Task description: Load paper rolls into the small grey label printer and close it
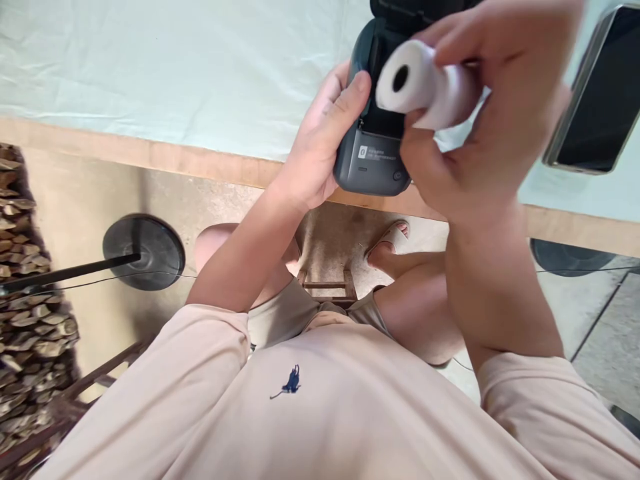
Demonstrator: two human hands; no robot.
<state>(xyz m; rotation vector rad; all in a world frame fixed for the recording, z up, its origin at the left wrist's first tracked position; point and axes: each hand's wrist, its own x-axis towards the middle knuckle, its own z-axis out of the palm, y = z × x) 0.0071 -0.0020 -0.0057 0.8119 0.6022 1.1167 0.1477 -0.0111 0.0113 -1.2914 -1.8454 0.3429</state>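
My left hand [327,130] is wrapped round the left side of a dark grey portable label printer [373,157], its thumb on the near rim. The printer's lid [410,9] stands raised at the far side, partly cut off by the top edge of the view. Above the printer's open bay, my right hand [493,113] pinches a roll of white paper [420,83] between thumb and fingers. The roll's hollow core faces left, and a loose flap of paper hangs below it. Whether the roll touches the bay I cannot tell.
A smartphone [597,93] with a dark screen lies to the right on the pale green-covered table [165,73]. Below the table's wooden edge are a round black stand base [144,252] and another base [570,257]. Stacked firewood [35,333] is at the left.
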